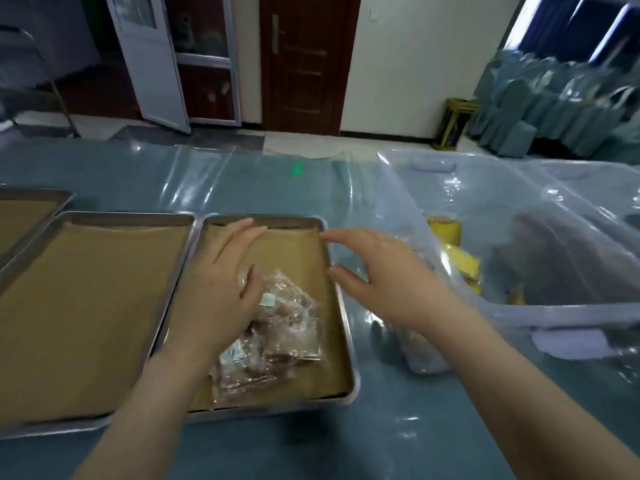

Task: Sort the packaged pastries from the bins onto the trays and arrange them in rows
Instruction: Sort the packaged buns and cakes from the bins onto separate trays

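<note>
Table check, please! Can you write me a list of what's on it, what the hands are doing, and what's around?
Surface: blue table under a shiny plastic sheet.
Job's things: right tray holds a loose pile of pastry packets; middle tray shows only paper; third tray partly in view; clear bin holds yellow packets.
Clutter: nothing seen.
Hands: left hand open, touching the pile; right hand open, above the right tray's rim, holding nothing.
Cables: nothing seen.
Surroundings: brown door, covered chairs.

pastry packet labels (pixel 267 301) blurred, no readable text
</note>
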The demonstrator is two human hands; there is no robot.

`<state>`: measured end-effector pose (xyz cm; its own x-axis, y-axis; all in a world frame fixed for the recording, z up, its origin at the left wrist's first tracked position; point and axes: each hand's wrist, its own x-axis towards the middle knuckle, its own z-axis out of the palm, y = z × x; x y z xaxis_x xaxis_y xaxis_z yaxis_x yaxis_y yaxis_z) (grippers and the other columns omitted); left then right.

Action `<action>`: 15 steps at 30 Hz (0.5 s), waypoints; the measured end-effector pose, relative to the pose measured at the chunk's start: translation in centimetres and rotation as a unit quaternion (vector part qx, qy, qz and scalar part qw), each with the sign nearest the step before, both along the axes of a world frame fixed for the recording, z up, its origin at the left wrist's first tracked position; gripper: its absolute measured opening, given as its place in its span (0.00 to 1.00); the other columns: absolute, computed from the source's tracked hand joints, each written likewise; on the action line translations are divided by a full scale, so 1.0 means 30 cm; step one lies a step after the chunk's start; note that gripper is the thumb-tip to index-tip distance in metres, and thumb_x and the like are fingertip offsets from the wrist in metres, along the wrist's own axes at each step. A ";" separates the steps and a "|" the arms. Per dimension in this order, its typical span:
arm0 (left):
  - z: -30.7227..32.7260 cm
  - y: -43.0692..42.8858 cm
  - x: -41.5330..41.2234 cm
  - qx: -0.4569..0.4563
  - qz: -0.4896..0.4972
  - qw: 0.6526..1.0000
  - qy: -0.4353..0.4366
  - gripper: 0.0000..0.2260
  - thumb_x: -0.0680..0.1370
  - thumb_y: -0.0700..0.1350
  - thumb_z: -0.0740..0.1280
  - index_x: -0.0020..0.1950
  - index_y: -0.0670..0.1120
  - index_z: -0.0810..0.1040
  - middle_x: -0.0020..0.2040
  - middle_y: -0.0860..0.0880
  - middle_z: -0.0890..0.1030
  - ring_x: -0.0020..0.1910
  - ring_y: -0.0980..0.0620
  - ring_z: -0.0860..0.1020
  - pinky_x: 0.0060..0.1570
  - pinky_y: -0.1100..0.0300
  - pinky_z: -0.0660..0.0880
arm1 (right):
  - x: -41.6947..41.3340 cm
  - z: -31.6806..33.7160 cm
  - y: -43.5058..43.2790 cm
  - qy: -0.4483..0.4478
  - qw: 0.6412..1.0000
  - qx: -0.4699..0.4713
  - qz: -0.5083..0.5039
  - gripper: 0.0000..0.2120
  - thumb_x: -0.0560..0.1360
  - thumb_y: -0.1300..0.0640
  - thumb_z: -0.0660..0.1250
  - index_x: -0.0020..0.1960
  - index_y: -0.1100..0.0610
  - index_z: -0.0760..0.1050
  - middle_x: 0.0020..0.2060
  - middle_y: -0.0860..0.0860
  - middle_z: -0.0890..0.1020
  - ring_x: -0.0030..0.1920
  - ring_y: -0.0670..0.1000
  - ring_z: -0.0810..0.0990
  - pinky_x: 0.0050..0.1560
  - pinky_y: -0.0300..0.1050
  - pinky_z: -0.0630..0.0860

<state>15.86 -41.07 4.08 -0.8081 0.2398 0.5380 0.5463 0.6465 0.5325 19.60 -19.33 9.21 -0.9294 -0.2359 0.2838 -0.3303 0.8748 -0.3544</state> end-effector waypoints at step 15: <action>0.024 0.622 0.129 0.022 -0.010 0.997 -0.071 0.19 0.77 0.50 0.61 0.68 0.56 0.69 0.66 0.66 0.64 0.63 0.76 0.60 0.58 0.80 0.55 | 0.039 -0.027 0.906 -0.161 0.985 0.055 -0.005 0.33 0.75 0.47 0.67 0.74 0.38 0.54 0.67 0.43 0.72 0.65 0.46 0.72 0.57 0.36 0.65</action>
